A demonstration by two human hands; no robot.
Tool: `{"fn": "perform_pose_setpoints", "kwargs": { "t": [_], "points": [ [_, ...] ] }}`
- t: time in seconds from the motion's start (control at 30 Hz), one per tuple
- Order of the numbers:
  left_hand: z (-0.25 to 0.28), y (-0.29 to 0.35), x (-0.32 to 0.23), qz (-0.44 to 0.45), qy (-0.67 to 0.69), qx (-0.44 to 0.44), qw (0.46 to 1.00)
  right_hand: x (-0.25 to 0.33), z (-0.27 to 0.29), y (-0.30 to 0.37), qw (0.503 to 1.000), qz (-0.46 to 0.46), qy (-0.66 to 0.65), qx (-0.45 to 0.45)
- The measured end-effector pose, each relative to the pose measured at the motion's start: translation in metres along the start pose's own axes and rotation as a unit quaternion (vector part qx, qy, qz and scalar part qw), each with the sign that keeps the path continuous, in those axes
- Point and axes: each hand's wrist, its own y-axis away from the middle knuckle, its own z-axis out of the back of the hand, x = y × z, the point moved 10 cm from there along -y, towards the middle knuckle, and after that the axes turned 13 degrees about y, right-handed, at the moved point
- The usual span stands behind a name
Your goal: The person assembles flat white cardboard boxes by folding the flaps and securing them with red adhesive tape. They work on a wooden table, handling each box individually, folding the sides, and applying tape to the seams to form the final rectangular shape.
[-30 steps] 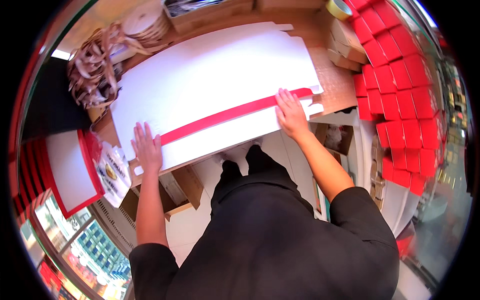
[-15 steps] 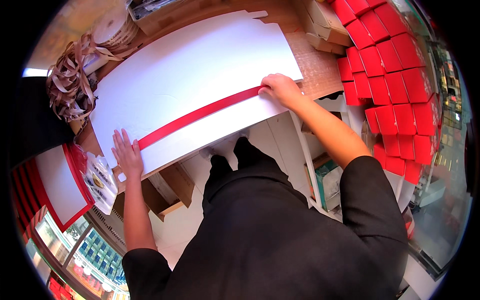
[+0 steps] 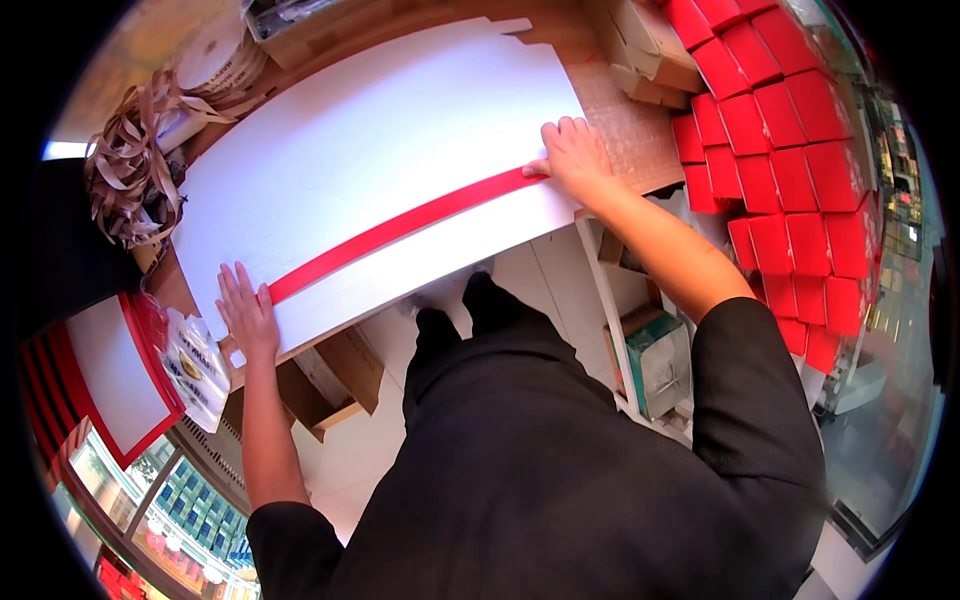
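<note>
Since the white sheet (image 3: 390, 130) lies wide on the surface (image 3: 640, 140), the left hand (image 3: 249, 312), fingers straight, seemingly steadies it without gripping, while the right hand (image 3: 582, 160), half-curled, touches the red strip (image 3: 410, 226), its grip unclear.

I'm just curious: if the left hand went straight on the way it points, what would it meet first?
Past the white sheet beneath it, the left hand would probably meet the tangled brown ribbons first, though depth is unclear.
</note>
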Motion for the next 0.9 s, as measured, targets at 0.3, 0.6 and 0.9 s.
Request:
{"fn": "perform_pose_setpoints", "kwargs": {
  "t": [0.3,0.6,0.9],
  "points": [
    [-0.003,-0.001,0.001,-0.002,-0.021,0.013,1.000,0.108,-0.008,-0.005,0.981,0.021,-0.139,0.133],
    [-0.008,0.001,0.012,0.003,0.006,0.019,1.000,0.000,-0.015,0.024,0.978,-0.112,-0.091,-0.148],
    [-0.012,-0.009,-0.019,0.083,-0.065,0.039,0.994,-0.005,-0.026,0.024,0.969,-0.169,-0.112,-0.137]
  ]
}}
